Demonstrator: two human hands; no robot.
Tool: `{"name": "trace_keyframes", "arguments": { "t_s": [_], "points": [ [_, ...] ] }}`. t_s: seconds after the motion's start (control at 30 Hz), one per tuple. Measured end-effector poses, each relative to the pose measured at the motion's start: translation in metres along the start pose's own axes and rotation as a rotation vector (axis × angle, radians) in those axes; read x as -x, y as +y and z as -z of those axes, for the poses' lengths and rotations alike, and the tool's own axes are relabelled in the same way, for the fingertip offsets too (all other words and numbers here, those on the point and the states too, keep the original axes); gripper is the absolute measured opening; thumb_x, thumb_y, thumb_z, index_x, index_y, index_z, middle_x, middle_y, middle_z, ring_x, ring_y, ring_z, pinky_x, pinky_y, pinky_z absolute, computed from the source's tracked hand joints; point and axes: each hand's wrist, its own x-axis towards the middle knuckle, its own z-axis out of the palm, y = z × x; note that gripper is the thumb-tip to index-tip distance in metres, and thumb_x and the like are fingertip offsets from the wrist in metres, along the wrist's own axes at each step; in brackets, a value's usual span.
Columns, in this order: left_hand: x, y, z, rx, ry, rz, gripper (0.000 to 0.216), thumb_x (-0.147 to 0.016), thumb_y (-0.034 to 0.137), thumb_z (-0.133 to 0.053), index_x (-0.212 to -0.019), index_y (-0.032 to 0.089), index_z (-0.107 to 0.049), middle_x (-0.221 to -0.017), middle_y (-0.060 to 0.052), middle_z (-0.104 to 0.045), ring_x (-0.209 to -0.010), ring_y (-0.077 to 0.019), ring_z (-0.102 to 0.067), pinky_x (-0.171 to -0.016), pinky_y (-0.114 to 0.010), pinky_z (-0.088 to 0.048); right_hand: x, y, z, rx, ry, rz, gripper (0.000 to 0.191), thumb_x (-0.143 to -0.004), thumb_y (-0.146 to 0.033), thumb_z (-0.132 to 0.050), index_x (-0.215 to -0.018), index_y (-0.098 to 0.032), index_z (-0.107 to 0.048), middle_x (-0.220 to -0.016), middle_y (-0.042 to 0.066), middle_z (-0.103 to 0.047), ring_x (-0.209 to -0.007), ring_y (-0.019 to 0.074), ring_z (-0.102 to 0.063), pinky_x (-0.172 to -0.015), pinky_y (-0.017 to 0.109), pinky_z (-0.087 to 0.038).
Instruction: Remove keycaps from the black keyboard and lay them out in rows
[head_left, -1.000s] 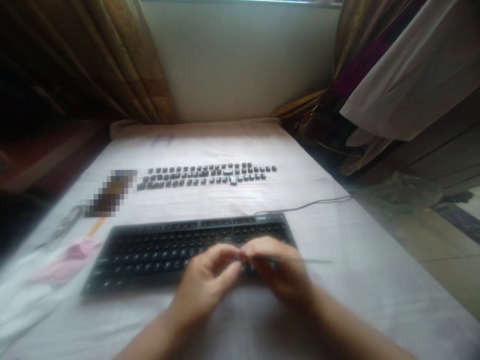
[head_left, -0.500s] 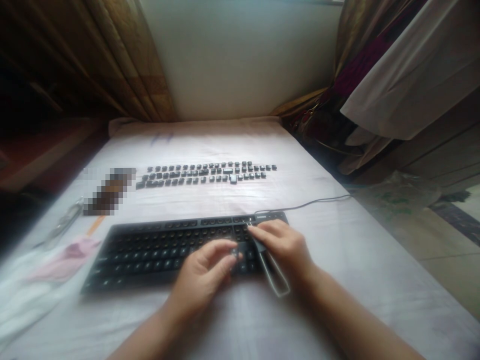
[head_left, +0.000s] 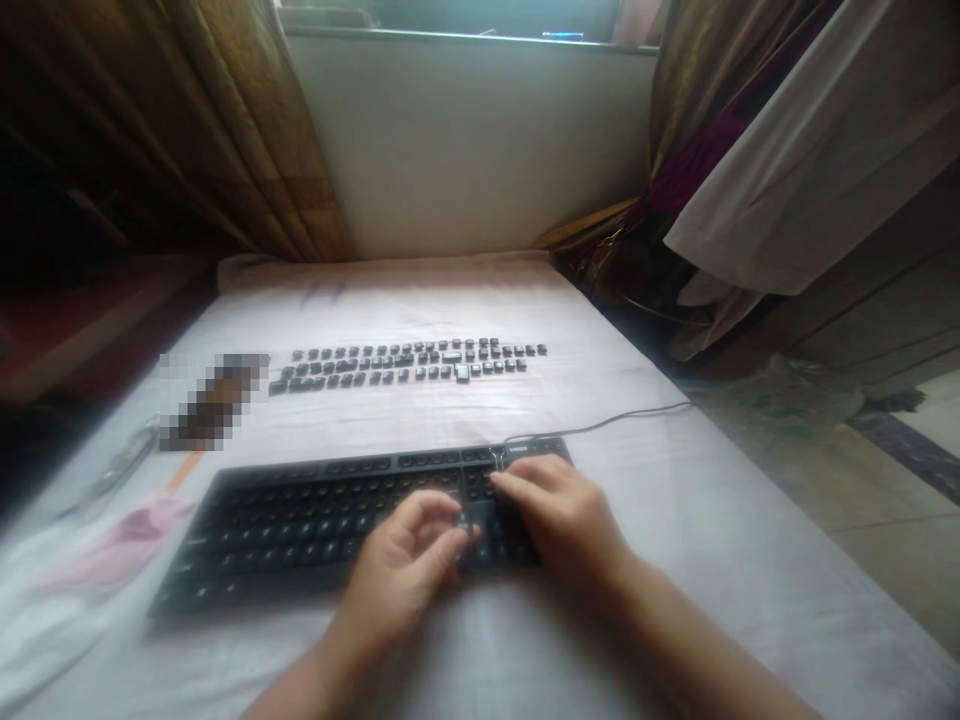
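A black keyboard (head_left: 277,560) lies on the cloth-covered surface, with several of its upper-row positions lacking caps. My right hand (head_left: 562,505) is closed around a wire keycap puller (head_left: 498,458); its thin wire prongs stick out past my fingertips over the upper right part of the keyboard. The rest of the puller is hidden by my hand. My left hand (head_left: 409,550) hovers over the lower right-middle keys, thumb and fingers curled in a pinch. What lies between those fingertips is too blurred to name. Loose black keycaps (head_left: 375,362) lie in rows beyond the keyboard.
The keyboard's cable (head_left: 615,413) runs off to the right edge. At the left are a pixelated item (head_left: 217,400), a pink cloth (head_left: 120,545) and a clear plastic-looking object (head_left: 124,460). Curtains (head_left: 240,130) and a pale wall (head_left: 480,150) stand at the back.
The view has tilted up slightly, showing a window ledge. The puller's long wire loop, seen below my right hand before, is now hidden. My left hand keeps its pinch.
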Motion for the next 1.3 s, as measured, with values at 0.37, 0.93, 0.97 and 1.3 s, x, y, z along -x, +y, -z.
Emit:
{"name": "trace_keyframes", "arguments": {
  "t_s": [0.37,0.93,0.97,1.3],
  "points": [
    [0.003,-0.011,0.008,-0.149,-0.098,-0.103,0.032,-0.086,0.046,-0.069,-0.098,0.016,-0.065,-0.085,-0.007,-0.074,-0.08,-0.0193,-0.07,-0.068,-0.026,-0.054,-0.006,-0.03,0.004,-0.294,0.022,0.056,0.018,-0.094,-0.024,-0.06,-0.11,-0.021,-0.068,-0.085,0.006,-0.076,-0.071,0.0174,-0.07,-0.064,0.028,-0.057],
    [-0.001,-0.003,0.02,-0.945,0.11,-1.109,0.017,-0.087,0.014,-0.062,-0.101,0.021,-0.068,-0.084,-0.003,-0.077,-0.077,-0.0157,-0.073,-0.072,-0.024,-0.06,-0.036,0.089,0.041,-0.342,0.1,-0.661,0.022,-0.075,-0.032,-0.074,-0.092,-0.018,-0.077,-0.086,0.006,-0.076,-0.07,0.0178,-0.068,-0.063,0.031,-0.057],
    [-0.003,-0.003,0.021,-0.991,0.112,-1.142,0.017,-0.087,0.015,-0.063,-0.102,0.021,-0.068,-0.083,-0.003,-0.077,-0.078,-0.0166,-0.073,-0.073,-0.025,-0.06,-0.041,0.106,0.035,-0.307,0.082,-0.752,0.024,-0.074,-0.031,-0.073,-0.092,-0.016,-0.077,-0.083,0.006,-0.076,-0.069,0.0178,-0.067,-0.065,0.031,-0.057],
    [-0.007,-0.014,0.031,-1.128,0.065,-1.225,0.026,-0.086,0.011,-0.063,-0.111,0.016,-0.066,-0.087,-0.005,-0.078,-0.083,-0.0202,-0.073,-0.076,-0.032,-0.06,-0.072,0.173,-0.033,-0.173,-0.066,-0.881,0.022,-0.071,-0.024,-0.072,-0.092,-0.02,-0.079,-0.078,0.002,-0.076,-0.07,0.0166,-0.068,-0.071,0.027,-0.053]
  ]
}}
